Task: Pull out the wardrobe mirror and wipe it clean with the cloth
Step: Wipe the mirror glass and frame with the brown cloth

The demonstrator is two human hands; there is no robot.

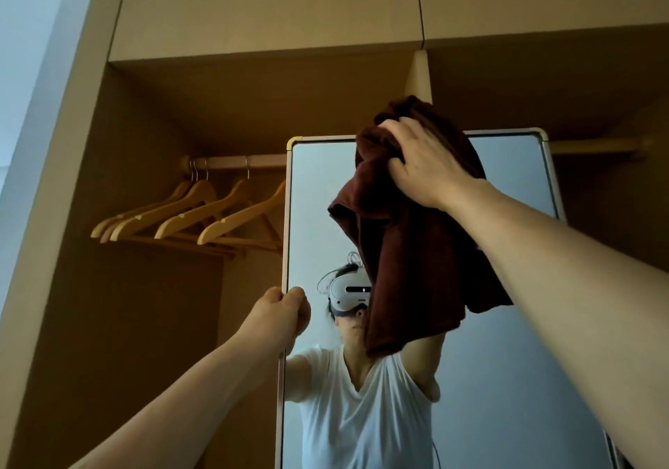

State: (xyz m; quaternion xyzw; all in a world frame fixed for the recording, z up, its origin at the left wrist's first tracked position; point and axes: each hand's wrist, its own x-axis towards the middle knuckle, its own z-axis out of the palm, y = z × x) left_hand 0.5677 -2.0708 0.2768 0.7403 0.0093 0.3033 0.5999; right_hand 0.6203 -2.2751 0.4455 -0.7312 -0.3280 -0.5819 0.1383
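The mirror (pixel 318 215) stands in front of the open wardrobe (pixel 144 324), whose rail (pixel 231 161) carries wooden hangers (pixel 188 215). The left hand (pixel 282 311) curls tightly round the mirror's left frame edge. The right hand (pixel 423 164) clutches the brown cloth (pixel 409 258), bunched against the mirror's top.

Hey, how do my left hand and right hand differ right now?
The left hand sits low, the right hand high near the top of the mirror. The left hand grips the mirror's left edge; the right hand holds the bunched brown cloth. Both are curled around something.
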